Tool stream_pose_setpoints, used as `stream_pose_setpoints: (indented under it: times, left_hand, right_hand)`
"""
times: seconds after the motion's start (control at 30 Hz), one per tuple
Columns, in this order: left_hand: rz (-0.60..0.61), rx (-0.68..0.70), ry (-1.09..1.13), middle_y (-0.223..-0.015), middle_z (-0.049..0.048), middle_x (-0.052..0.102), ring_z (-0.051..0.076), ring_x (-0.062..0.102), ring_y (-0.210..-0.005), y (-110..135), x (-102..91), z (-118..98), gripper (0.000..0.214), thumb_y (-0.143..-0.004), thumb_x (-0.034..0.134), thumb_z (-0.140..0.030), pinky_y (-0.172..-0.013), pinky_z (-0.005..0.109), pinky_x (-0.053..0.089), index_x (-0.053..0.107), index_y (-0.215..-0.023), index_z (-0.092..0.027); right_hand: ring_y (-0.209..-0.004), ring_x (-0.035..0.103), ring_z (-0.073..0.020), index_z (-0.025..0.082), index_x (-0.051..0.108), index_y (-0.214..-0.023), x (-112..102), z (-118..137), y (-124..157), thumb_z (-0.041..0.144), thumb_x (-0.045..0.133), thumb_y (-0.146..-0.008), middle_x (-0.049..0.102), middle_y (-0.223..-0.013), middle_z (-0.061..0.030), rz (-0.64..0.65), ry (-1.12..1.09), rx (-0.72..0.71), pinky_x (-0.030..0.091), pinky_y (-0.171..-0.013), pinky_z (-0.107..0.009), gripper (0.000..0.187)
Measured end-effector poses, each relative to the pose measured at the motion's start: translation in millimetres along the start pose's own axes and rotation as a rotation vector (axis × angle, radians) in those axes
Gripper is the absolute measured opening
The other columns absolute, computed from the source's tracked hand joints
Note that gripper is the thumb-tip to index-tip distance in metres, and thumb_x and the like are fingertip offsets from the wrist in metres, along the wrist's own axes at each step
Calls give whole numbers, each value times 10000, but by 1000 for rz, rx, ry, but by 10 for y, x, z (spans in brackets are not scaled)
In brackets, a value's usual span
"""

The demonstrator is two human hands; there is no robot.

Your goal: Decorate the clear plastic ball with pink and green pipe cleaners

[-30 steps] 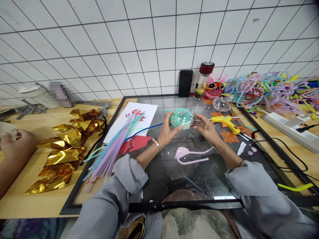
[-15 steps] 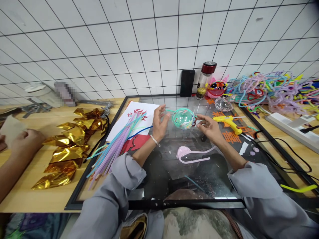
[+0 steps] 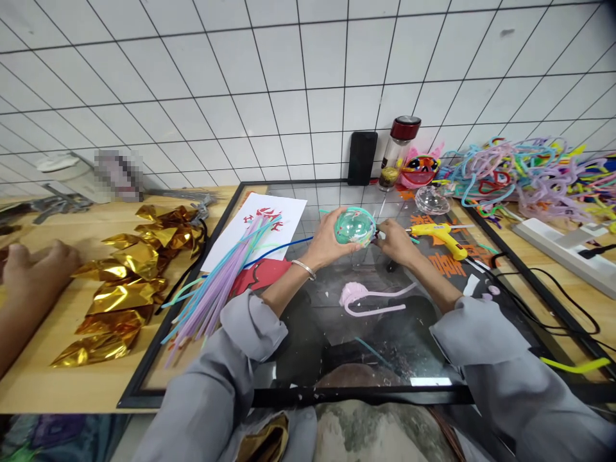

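Observation:
A clear plastic ball (image 3: 355, 226) wound with teal pipe cleaner sits above the glass-topped frame (image 3: 337, 321). My left hand (image 3: 328, 244) cups the ball from the left and below, fingers curled round it. My right hand (image 3: 394, 241) is closed at the ball's right side, pinching at the pipe cleaner there. A silver bracelet circles my left wrist. A pink pipe-cleaner coil with a long tail (image 3: 370, 298) lies on the glass just below my hands.
A bundle of lilac and blue pipe cleaners (image 3: 216, 282) lies left, over white paper with red cutouts (image 3: 262, 224). A yellow glue gun (image 3: 440, 233), clear half-ball (image 3: 430, 200), jar (image 3: 397, 153) and phone (image 3: 362, 158) stand behind. Gold foil pieces (image 3: 129, 282) and another person's hand (image 3: 33, 269) are left.
My left hand, lifted off the ball half a second ago, has come back and wrapped round it. My right hand has closed in on the ball's right side.

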State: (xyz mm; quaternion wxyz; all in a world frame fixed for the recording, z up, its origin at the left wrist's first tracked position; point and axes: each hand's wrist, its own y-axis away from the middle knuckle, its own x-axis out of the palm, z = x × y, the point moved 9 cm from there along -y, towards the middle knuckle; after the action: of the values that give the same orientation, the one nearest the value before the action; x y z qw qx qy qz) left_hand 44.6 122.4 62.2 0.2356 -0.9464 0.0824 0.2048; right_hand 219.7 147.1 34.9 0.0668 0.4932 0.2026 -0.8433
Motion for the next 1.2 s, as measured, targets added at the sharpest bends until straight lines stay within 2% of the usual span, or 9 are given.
stream_pose_setpoints:
  times: [0.23, 0.43, 0.53, 0.67, 0.77, 0.83, 0.93, 1.03, 1.2]
  left_hand:
    - [-1, -36, -34, -1355, 135, 528, 319, 494, -1277, 88, -33, -2, 837, -598, 845, -289, -1112, 478, 382, 466, -1338, -193]
    - [11, -48, 8, -1401, 133, 488, 323, 463, -1314, 117, -17, 17, 872, -608, 847, -304, -1123, 476, 380, 444, -1375, -213]
    - [15, -36, 5, -1445, 148, 447, 333, 417, -1362, 123, -2, 0, 919, -613, 854, -331, -1164, 488, 329, 409, -1407, -204]
    - [-4, 1, -17, -1477, 140, 406, 325, 374, -1400, 141, -21, -50, 938, -625, 857, -360, -1190, 488, 296, 384, -1424, -224]
    - [-11, 12, -53, -1490, 144, 380, 315, 359, -1413, 159, -35, -69, 932, -644, 848, -373, -1178, 490, 324, 365, -1429, -230]
    - [-11, 24, -83, -1502, 155, 356, 315, 344, -1425, 174, -41, -86, 925, -667, 833, -391, -1167, 492, 345, 349, -1437, -224]
    - [-11, 71, -167, -1509, 165, 345, 326, 293, -1457, 211, -54, -155, 901, -692, 812, -405, -1184, 510, 321, 346, -1440, -217]
    - [-37, 137, -290, -1517, 165, 339, 334, 278, -1466, 280, -95, -288, 843, -716, 791, -409, -1198, 530, 287, 372, -1423, -219]
    - [-128, 295, -397, -1471, 172, 385, 312, 380, -1402, 474, -161, -621, 621, -801, 708, -335, -1161, 515, 344, 456, -1350, -192]
  right_hand:
    - [-767, 576, -207, 166, 660, -690, 115, 149, -186, 89, 575, -672, 642, -833, -82, 113, -45, -105, 455, -712, -297, 117]
    - [-755, 578, -198, 169, 650, -689, 87, 189, -199, 86, 552, -648, 644, -802, -56, 125, -72, -133, 445, -689, -281, 135]
    - [-744, 573, -203, 161, 675, -761, 27, 175, -113, 106, 558, -675, 648, -805, -64, 100, -77, -120, 458, -699, -300, 156]
    - [-840, 612, -243, 159, 708, -971, -188, 212, 118, 110, 566, -710, 674, -950, -105, 3, -85, -117, 490, -801, -369, 301]
    - [-969, 637, -272, 177, 690, -1092, -382, 396, 349, 132, 549, -775, 674, -1047, -107, -83, -116, -169, 502, -880, -423, 350]
    - [-1026, 634, -282, 171, 673, -1135, -435, 581, 497, 142, 539, -810, 668, -1092, -120, -73, -134, -207, 500, -914, -449, 353]
    - [-1057, 629, -267, 169, 656, -1171, -402, 873, 688, 150, 520, -867, 655, -1130, -125, 7, -171, -255, 498, -951, -440, 334]
    - [-1070, 615, -270, 173, 656, -1161, -268, 1066, 830, 158, 514, -899, 659, -1104, -120, 107, -130, -272, 510, -938, -426, 299]
    - [-1016, 606, -274, 157, 666, -1106, 7, 1083, 955, 164, 546, -909, 648, -1045, -128, 264, -9, -238, 512, -890, -428, 230]
